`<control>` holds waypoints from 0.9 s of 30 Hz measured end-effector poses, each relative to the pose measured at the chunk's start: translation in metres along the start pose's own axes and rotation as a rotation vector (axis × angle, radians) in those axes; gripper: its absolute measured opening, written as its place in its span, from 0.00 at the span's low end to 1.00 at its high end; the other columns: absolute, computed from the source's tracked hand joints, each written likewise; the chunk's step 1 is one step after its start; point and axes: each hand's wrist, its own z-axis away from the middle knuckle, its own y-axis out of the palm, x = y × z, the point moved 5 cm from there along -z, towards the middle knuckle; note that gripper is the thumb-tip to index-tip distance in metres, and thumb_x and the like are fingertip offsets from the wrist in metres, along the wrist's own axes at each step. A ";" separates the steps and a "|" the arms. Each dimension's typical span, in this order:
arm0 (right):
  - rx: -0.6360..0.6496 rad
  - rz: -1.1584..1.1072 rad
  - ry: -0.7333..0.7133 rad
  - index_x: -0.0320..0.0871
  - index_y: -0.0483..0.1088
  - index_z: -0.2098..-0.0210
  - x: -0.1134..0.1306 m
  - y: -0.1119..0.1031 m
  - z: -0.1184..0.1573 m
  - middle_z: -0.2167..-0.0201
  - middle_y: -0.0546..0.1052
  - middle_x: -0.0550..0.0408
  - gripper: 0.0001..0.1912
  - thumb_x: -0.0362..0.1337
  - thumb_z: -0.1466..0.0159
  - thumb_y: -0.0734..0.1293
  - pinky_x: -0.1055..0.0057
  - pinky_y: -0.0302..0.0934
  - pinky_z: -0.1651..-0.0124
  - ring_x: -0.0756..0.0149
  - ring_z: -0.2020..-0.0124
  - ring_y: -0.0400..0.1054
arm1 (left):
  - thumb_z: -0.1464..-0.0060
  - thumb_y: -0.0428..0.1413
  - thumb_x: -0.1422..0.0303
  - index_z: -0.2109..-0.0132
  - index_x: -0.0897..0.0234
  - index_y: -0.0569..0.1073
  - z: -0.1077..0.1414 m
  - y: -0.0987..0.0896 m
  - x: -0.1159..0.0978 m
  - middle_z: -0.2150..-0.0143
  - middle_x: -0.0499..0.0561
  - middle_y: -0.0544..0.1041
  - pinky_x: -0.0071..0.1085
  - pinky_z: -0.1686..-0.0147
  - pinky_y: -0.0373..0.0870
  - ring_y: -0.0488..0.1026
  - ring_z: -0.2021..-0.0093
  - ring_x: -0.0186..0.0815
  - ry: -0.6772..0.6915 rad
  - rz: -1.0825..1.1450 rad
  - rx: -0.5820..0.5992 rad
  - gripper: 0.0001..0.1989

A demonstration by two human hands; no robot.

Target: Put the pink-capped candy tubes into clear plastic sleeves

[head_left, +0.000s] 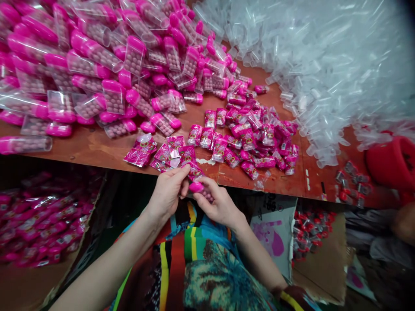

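My right hand [215, 202] holds a clear container with a pink cap and small pink balls [205, 192], just off the table's front edge. Close beside it on the left, my left hand [170, 185] has thumb and fingers pinched together at a pink printed wrapper [193, 169]. More flat pink wrappers [141, 150] lie on the table's edge beyond my left hand. Farther right sits a heap of small filled pink packets [246, 138]. Pink-capped containers full of balls [113, 97] are piled at the back left.
Clear empty tubes [324, 65] cover the back right of the brown table [275, 185]. A red bucket [394, 162] stands at the right. Below are boxes of pink packets [48, 224] and red-capped pieces [311, 229]. Part of another person's hand [405, 222] shows at the right edge.
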 end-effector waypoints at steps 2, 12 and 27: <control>0.008 -0.034 0.030 0.44 0.55 0.38 -0.002 0.001 0.001 0.69 0.77 0.55 0.26 0.40 0.32 0.62 0.74 0.63 0.71 0.69 0.75 0.70 | 0.47 0.59 0.58 0.82 0.65 0.64 0.000 0.002 0.001 0.89 0.44 0.60 0.24 0.84 0.50 0.53 0.87 0.25 -0.012 0.020 0.021 0.22; 0.057 0.124 0.055 0.43 0.63 0.44 0.003 0.003 -0.001 0.70 0.77 0.55 0.20 0.40 0.34 0.63 0.72 0.59 0.70 0.66 0.75 0.69 | 0.49 0.62 0.59 0.81 0.64 0.63 -0.004 0.002 0.009 0.91 0.42 0.58 0.24 0.85 0.46 0.51 0.88 0.24 -0.013 0.077 0.003 0.22; -0.299 -0.796 0.393 0.48 0.53 0.39 -0.008 0.018 0.003 0.78 0.69 0.65 0.27 0.46 0.34 0.64 0.75 0.55 0.74 0.73 0.79 0.62 | 0.49 0.62 0.58 0.79 0.63 0.61 -0.003 0.004 0.005 0.90 0.40 0.58 0.23 0.86 0.48 0.52 0.88 0.24 0.038 0.163 -0.097 0.22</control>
